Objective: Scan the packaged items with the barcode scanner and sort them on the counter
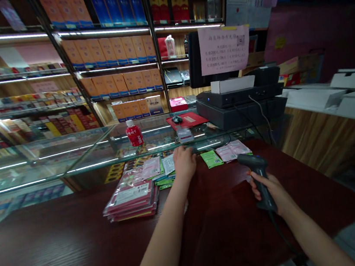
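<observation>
My right hand [271, 188] is wrapped around the grip of a dark handheld barcode scanner [258, 174], its cable trailing down toward me. My left hand [184, 162] is at the far edge of the dark wooden counter, fingers curled; anything in them is hidden. Just left of it lie a white-and-blue packet [168, 164], a pinkish packet [151, 168] and green packets [164, 182]. A stack of pink packages in clear plastic [132, 200] sits nearer to me. To its right are a green packet [212, 158] and pale pink packets [233, 150].
Behind the counter [65, 252] stands a glass display case [101, 149] bearing a red bottle [134, 133], a mouse [176, 119] and a red folder [192, 119]. A cash drawer [243, 113] and a monitor with a paper sign [224, 50] are back right. Stocked shelves [108, 50] line the wall.
</observation>
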`<state>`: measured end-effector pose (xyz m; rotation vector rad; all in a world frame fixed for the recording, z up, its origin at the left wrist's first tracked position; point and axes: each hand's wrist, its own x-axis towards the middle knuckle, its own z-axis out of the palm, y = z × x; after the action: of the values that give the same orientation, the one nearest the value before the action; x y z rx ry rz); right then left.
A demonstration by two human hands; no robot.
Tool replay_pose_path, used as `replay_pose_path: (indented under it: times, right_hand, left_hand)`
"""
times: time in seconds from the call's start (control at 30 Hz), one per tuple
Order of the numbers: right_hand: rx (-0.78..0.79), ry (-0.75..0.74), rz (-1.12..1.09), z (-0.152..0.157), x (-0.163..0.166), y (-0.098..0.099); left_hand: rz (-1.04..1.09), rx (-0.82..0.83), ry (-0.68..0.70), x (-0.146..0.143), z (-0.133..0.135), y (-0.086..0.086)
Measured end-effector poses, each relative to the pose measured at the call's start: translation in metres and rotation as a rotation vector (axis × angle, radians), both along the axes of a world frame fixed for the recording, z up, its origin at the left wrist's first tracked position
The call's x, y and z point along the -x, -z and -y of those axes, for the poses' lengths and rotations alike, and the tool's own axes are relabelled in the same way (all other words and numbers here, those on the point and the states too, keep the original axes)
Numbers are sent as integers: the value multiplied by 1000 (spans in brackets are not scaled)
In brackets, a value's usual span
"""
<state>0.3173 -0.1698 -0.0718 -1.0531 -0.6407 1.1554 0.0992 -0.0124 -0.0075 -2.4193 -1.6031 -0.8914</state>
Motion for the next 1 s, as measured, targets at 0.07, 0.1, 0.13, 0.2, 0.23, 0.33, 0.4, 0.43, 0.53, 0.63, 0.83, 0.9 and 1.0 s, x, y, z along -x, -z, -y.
replay_pose_path:
  times: [0.07,0.1,0.13,0.2,0.23,0.33,0.4,0.43,0.53,0.63,0.83,0.9,1.0]
  right_hand:
    - [3,-1,1,-1,0,1]
    - [5,1,1,-1,0,2]
    - [5,3,2,-2,0,3]
    - [3,7,7,-2,0,4]
    - [1,10,12,-3,0,5]
    - [4,12,25,-4,-1,7]
    - [9,12,31,-4,-1,7]
    - [10,11,33,-4,-1,7]
    - [12,14,36,-4,-1,7]
    - [11,22,29,-2,0,5]
    - [-3,17,25,-1,3,1]
    - [-7,17,25,0,3,0]
    - [-15,19,29,0,2,0]
  left_hand:
    - [-44,8,-105,22,-1,-7]
    - [-78,31,-157,32,-2,-9]
    - [-114,63,-199,40,-3,-9]
    - [-181,132,-252,52,-5,-8]
    - [-208,161,-266,55,-6,-7]
    - [-255,211,-279,57,-9,-3]
    - [-268,229,-258,55,-11,-1]
    - [-273,234,-226,54,-12,0]
    - [-282,222,-125,52,-12,1]
    - [-263,183,-239,50,-9,1]
    - [-158,198,-351,44,-3,-1]
    - [-129,198,-351,42,-3,-2]
    - [-95,253,-331,42,-5,-4]
